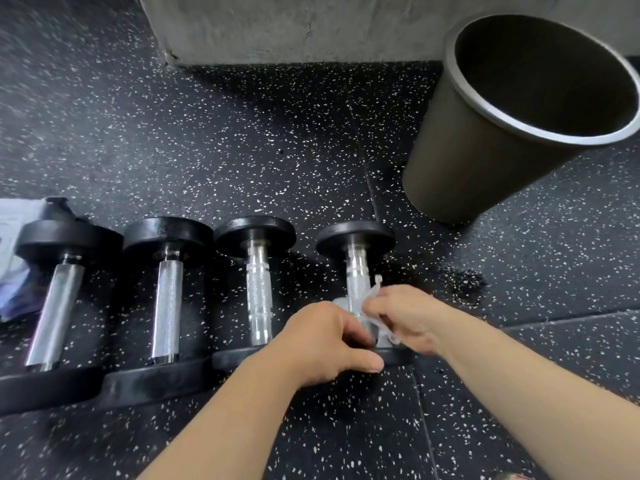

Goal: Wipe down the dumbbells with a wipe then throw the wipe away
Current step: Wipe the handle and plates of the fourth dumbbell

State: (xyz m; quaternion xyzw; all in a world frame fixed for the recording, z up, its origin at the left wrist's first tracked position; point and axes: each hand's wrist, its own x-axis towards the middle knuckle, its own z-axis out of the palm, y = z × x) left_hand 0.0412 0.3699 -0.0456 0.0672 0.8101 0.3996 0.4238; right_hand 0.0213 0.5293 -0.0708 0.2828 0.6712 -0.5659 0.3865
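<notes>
Black speckled floor (242, 150): rubber tiles under everything, with a seam running from the foot of the bin toward the viewer.
Bin (460, 168): dark and round with a pale rim, standing open-topped on the floor, just in front of a grey concrete block (277, 26).
First dumbbell (356, 268): the one closest to the bin, lying nearer the viewer than the bin and to its left; it has a chrome handle and black heads.
Wipe (373, 295): pale and crumpled, pressed against the near half of that handle, on its bin side.
Right hand (405, 313): pinches the wipe and holds it on the handle.
Left hand (329, 344): fingers curl round the near end of the first dumbbell, with the thumb along its near head.
Row: second dumbbell (258, 292), third dumbbell (168, 299) and fourth dumbbell (55, 306) lie parallel, each farther from the bin.
Packet (14, 237): pale, farthest from the bin, partly behind the fourth dumbbell's far head.
</notes>
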